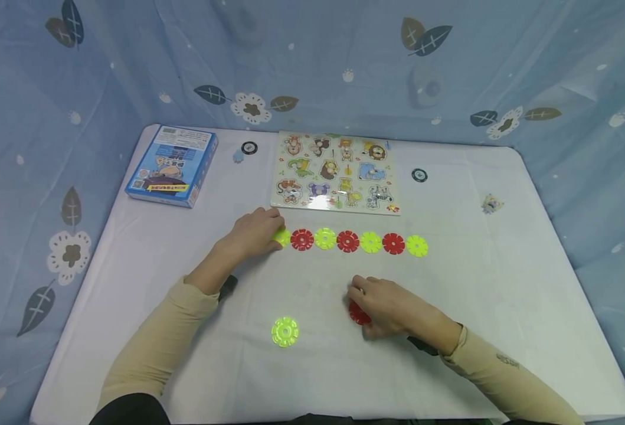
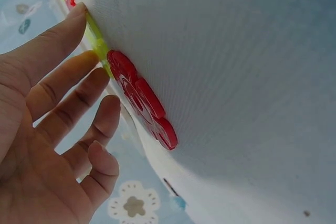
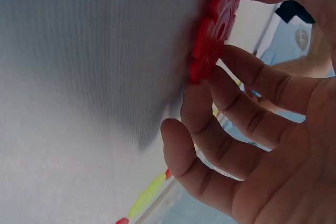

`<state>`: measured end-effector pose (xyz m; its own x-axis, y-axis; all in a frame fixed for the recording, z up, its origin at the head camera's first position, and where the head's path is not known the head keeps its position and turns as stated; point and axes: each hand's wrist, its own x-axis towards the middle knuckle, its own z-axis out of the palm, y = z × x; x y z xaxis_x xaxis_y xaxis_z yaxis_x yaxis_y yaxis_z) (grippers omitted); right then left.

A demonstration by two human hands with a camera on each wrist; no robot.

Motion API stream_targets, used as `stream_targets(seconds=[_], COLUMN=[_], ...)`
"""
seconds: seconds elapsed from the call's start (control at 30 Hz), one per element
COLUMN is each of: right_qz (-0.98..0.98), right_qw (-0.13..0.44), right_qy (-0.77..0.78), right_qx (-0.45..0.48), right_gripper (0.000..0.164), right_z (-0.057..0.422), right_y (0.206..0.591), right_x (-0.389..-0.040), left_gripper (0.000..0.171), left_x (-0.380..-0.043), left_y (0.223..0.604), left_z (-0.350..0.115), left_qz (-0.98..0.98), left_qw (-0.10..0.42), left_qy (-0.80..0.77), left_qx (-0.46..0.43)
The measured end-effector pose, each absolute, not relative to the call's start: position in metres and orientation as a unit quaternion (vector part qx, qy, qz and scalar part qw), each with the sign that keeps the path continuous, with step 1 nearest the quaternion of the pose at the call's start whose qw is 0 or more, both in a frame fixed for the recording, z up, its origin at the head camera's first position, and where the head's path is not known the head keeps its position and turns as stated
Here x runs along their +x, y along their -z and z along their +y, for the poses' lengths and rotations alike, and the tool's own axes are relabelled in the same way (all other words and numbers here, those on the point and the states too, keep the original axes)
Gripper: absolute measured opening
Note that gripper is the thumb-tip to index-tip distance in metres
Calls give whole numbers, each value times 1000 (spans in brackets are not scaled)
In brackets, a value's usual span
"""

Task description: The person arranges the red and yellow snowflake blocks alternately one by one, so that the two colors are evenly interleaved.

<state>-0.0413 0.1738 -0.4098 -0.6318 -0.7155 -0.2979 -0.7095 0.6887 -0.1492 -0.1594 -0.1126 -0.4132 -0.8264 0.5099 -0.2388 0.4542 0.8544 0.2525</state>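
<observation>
My left hand (image 1: 255, 232) pinches a yellow-green notched plastic disc (image 2: 98, 51) between thumb and fingertips, at the left end of the visible row. In the left wrist view a red disc (image 2: 137, 98) lies beside it; in the head view the hand hides this one. Rightward run alternating discs: red (image 1: 301, 239), yellow-green (image 1: 325, 238), red (image 1: 347, 241), and several more. My right hand (image 1: 389, 304) grips another red disc (image 3: 214, 32) by its edges at the table surface, below the row. A lone yellow-green disc (image 1: 284, 332) lies flat nearer me, between the forearms.
Behind the row lies an animal picture board (image 1: 336, 172). A blue box (image 1: 173, 165) sits at the back left. Small black round pieces (image 1: 249, 147) and a little figure sticker (image 1: 491, 204) lie about on the white-covered table (image 1: 503, 283). Blue patterned curtains surround it.
</observation>
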Motion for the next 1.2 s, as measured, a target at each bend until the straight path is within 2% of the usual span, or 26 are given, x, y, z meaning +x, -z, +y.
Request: stream_targets(seconds=[0.43,0.67,0.9,1.2], right_qz=[933,951,970,978], right_qw=[166,152,136,135], right_qy=[45,57,63,42], right_qx=[-316,-263,-191,-156], right_gripper=[60,45,48,49], right_z=[210,253,295,327], right_y=[403,399,398,401], right_x=[-51,-64,-84,-108], left_gripper=[43,43,44,44], left_x=[-159,-158,-158,-158], left_y=[414,411,411,413], left_z=[-113,-114,-114,-113], left_qz=[953,952,952,952], left_qw=[150,150,149,151], left_qy=[-90,-93,-93,-94], left_qx=[249,249,251,250])
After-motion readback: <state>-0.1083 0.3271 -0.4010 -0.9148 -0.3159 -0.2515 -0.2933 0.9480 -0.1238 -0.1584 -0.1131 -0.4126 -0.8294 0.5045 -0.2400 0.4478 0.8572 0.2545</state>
